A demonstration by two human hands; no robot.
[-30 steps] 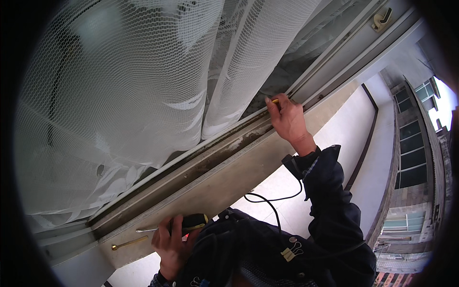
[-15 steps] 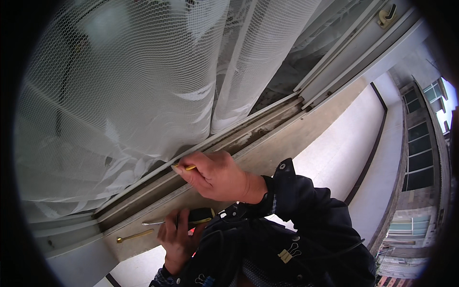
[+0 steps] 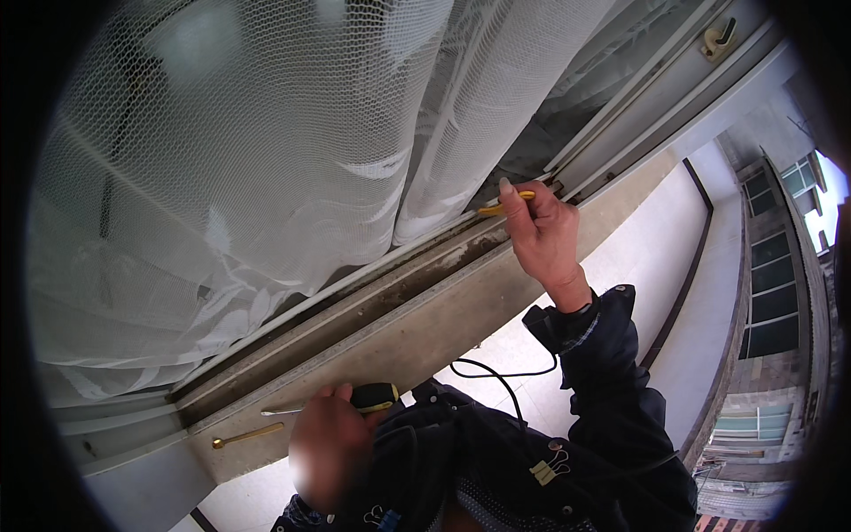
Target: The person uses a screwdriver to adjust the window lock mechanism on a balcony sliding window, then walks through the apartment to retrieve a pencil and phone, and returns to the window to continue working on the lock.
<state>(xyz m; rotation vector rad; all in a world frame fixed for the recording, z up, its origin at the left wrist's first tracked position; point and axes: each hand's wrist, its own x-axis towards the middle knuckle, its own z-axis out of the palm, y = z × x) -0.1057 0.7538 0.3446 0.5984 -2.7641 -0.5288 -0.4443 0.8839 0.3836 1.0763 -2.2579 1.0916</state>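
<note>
My right hand (image 3: 544,232) is closed on a thin yellow tool (image 3: 503,203) whose kind I cannot make out. It is at the far right end of the grimy window track (image 3: 372,310), close to the frame. At the near left, my left hand (image 3: 330,439) rests at the edge of the sill (image 3: 403,341). It is blurred, and its fingers lie across the thin metal shaft of a screwdriver with a black and yellow handle (image 3: 376,396). Whether they grip it is unclear. Left of that hand lies a gold rod with a small round end (image 3: 248,435).
White mesh curtains (image 3: 257,177) hang along the far side of the track. A window frame with a handle (image 3: 718,40) stands at the upper right. A black cord (image 3: 505,377) loops beside my dark jacket, which has a gold binder clip (image 3: 550,465) on it.
My right hand has moved up and to the right along the track with the yellow tool, from its middle to its far end. My left hand has shifted only slightly.
</note>
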